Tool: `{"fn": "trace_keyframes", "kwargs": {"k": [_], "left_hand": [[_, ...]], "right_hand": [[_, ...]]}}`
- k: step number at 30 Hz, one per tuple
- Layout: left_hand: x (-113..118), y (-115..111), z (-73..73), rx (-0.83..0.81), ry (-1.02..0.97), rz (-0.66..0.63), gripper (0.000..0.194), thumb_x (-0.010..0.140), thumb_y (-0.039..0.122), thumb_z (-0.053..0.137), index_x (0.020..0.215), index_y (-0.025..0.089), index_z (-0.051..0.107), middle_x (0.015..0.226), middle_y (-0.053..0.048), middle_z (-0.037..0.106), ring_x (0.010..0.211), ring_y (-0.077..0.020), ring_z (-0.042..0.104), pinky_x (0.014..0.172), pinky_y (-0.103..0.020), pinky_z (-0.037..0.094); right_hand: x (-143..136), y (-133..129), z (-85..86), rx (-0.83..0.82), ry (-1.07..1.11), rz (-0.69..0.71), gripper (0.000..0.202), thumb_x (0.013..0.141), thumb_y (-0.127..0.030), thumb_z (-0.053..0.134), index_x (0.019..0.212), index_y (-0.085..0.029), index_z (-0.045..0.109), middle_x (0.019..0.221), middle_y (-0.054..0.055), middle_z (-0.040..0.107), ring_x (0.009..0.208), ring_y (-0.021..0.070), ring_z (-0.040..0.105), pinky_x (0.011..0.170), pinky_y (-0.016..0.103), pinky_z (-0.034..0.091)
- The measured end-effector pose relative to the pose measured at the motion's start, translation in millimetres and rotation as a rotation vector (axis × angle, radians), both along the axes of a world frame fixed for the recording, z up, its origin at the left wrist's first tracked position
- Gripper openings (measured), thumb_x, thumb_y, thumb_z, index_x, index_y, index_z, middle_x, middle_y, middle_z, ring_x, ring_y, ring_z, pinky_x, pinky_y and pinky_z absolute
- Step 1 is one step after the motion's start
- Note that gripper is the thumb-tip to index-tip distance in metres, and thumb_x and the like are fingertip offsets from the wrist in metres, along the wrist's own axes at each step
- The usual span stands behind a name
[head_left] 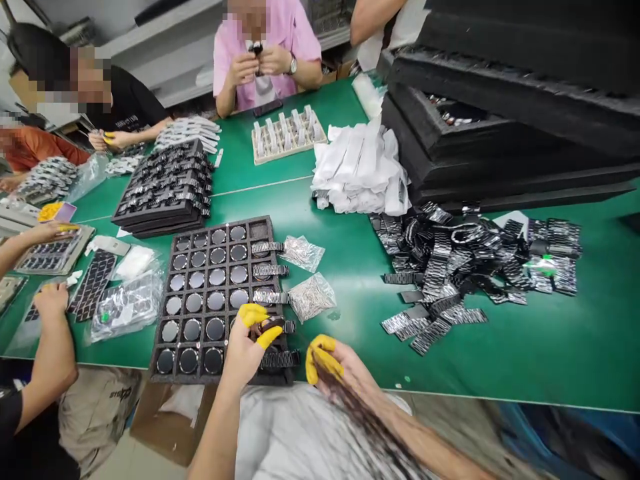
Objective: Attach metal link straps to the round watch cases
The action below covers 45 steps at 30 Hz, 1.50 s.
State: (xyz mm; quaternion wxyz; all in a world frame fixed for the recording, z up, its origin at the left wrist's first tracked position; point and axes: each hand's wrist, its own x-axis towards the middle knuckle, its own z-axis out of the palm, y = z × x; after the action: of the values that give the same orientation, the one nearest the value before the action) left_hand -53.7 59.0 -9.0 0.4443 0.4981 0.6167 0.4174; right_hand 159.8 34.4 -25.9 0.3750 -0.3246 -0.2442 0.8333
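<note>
My left hand (247,347), with yellow finger covers on thumb and fingers, is closed around a dark round watch (273,325) with a black link band at the tray's right column. Beneath it lies the black foam tray (167,373), its compartments holding round watch heads (215,328). Banded watches (270,270) lie along the tray's right edge. Right of the tray, my right hand (333,367) hangs over the table's front edge, its yellow-covered fingers curled together. Dark blurred strands cross that hand and forearm; whatever its fingers may hold is hidden.
Two clear bags of small metal pins (313,297) lie beside the tray. Loose black watch bands (450,253) are heaped at right, before large black foam trays (500,160). White-wrapped pieces (360,167) and stacked band trays (165,187) stand behind. Other people work around the green table (510,353).
</note>
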Motion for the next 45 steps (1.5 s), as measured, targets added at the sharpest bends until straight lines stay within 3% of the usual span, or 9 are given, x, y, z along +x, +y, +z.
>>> {"fn": "trace_keyframes", "kwargs": {"k": [2, 5, 9, 16, 22, 29, 36, 42, 45], "left_hand": [[3.6, -16.5, -4.6, -0.053, -0.124, -0.015, 0.027, 0.090, 0.040, 0.082, 0.103, 0.020, 0.069, 0.129, -0.011, 0.072, 0.114, -0.0239, 0.071, 0.095, -0.037, 0.059], [11.7, -37.0, -11.9, -0.149, -0.233, -0.103, 0.025, 0.101, 0.039, 0.069, 0.117, 0.022, 0.063, 0.128, -0.012, 0.074, 0.109, -0.0225, 0.073, 0.093, -0.038, 0.060], [13.4, -49.1, -22.1, -0.037, -0.144, -0.220, 0.033, 0.102, 0.031, 0.065, 0.134, 0.023, 0.062, 0.132, -0.012, 0.072, 0.123, -0.0251, 0.069, 0.112, -0.046, 0.055], [-2.1, -40.7, -27.7, 0.131, 0.113, -0.461, 0.053, 0.102, 0.013, 0.051, 0.151, 0.031, 0.060, 0.148, -0.011, 0.067, 0.134, -0.0275, 0.065, 0.116, -0.048, 0.054], [-3.8, -38.9, -23.2, 0.260, 0.219, -0.494, 0.058, 0.099, 0.006, 0.050, 0.152, 0.027, 0.060, 0.141, -0.011, 0.072, 0.128, -0.0247, 0.070, 0.110, -0.041, 0.059], [-3.1, -40.9, -21.4, 0.235, 0.203, -0.460, 0.050, 0.103, 0.013, 0.049, 0.148, 0.026, 0.064, 0.141, -0.012, 0.072, 0.131, -0.0274, 0.070, 0.112, -0.043, 0.059], [-2.6, -39.6, -19.0, 0.284, 0.228, -0.466, 0.053, 0.100, 0.009, 0.048, 0.147, 0.028, 0.065, 0.140, -0.011, 0.073, 0.129, -0.0250, 0.071, 0.111, -0.040, 0.060], [-1.9, -40.5, -21.5, 0.291, 0.239, -0.479, 0.052, 0.101, 0.010, 0.048, 0.148, 0.026, 0.063, 0.140, -0.012, 0.073, 0.129, -0.0256, 0.071, 0.110, -0.040, 0.060], [-0.4, -41.1, -23.8, 0.330, 0.316, -0.469, 0.057, 0.101, 0.008, 0.047, 0.153, 0.028, 0.058, 0.144, -0.011, 0.070, 0.132, -0.0257, 0.068, 0.113, -0.041, 0.058]], "right_hand": [[-6.8, 4.1, 2.1, 0.010, 0.017, 0.042, 0.063, 0.077, -0.077, 0.082, 0.085, -0.017, 0.065, 0.062, 0.001, 0.068, 0.040, 0.0064, 0.045, 0.040, 0.020, 0.030], [-17.4, 6.4, 2.0, -0.010, 0.038, 0.097, 0.065, 0.075, -0.078, 0.082, 0.084, -0.014, 0.069, 0.060, 0.001, 0.068, 0.040, 0.0068, 0.045, 0.040, 0.021, 0.030], [-25.7, 2.2, -2.5, -0.073, 0.044, 0.141, 0.061, 0.077, -0.074, 0.083, 0.084, -0.014, 0.072, 0.055, -0.001, 0.064, 0.043, 0.0078, 0.045, 0.040, 0.020, 0.031], [-19.9, 4.2, -4.4, -0.087, 0.019, 0.208, 0.053, 0.077, -0.066, 0.085, 0.076, -0.015, 0.071, 0.050, -0.003, 0.062, 0.039, 0.0073, 0.043, 0.039, 0.020, 0.029], [-17.9, 10.0, 1.1, -0.077, -0.010, 0.262, 0.050, 0.076, -0.061, 0.088, 0.068, -0.017, 0.065, 0.049, -0.004, 0.061, 0.037, 0.0060, 0.040, 0.037, 0.021, 0.026], [-19.1, 5.2, -1.2, -0.088, -0.040, 0.178, 0.052, 0.074, -0.065, 0.088, 0.071, -0.018, 0.064, 0.047, -0.005, 0.059, 0.037, 0.0068, 0.040, 0.037, 0.021, 0.025], [-15.9, 8.1, -1.4, -0.088, -0.044, 0.285, 0.045, 0.078, -0.058, 0.086, 0.074, -0.016, 0.069, 0.048, -0.004, 0.061, 0.039, 0.0072, 0.043, 0.037, 0.020, 0.027], [-15.7, 7.3, -0.5, -0.137, -0.027, 0.266, 0.052, 0.074, -0.063, 0.089, 0.075, -0.016, 0.066, 0.049, -0.004, 0.061, 0.039, 0.0072, 0.045, 0.037, 0.019, 0.027], [-17.9, 4.1, -1.4, -0.184, 0.014, 0.189, 0.058, 0.074, -0.070, 0.087, 0.073, -0.018, 0.061, 0.047, -0.005, 0.057, 0.036, 0.0059, 0.038, 0.037, 0.020, 0.025]]}}
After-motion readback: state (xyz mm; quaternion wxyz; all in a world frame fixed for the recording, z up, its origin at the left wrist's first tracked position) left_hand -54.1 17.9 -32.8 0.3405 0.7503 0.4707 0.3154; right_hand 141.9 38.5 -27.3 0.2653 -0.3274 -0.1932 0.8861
